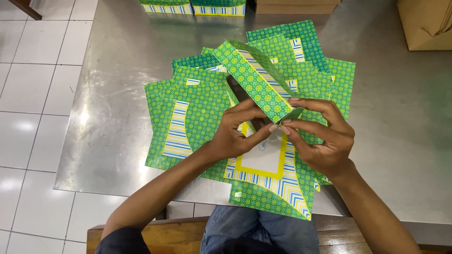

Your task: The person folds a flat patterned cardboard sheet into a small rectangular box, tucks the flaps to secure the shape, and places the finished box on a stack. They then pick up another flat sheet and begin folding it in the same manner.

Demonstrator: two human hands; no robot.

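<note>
Both hands, left hand [235,134] and right hand [320,136], are pinching the end flap of the green patterned carton [254,80], held above the flat blanks [188,117] on the counter [117,56]; flap creases should be kept squared while tucking.

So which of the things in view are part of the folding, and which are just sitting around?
In hand:
- green patterned carton, gripped at its near end by left hand and right hand
- fanned flat green carton blanks beneath

Lying about:
- brown cardboard boxes, far right and top
- finished green boxes at the far edge
- steel table
</note>
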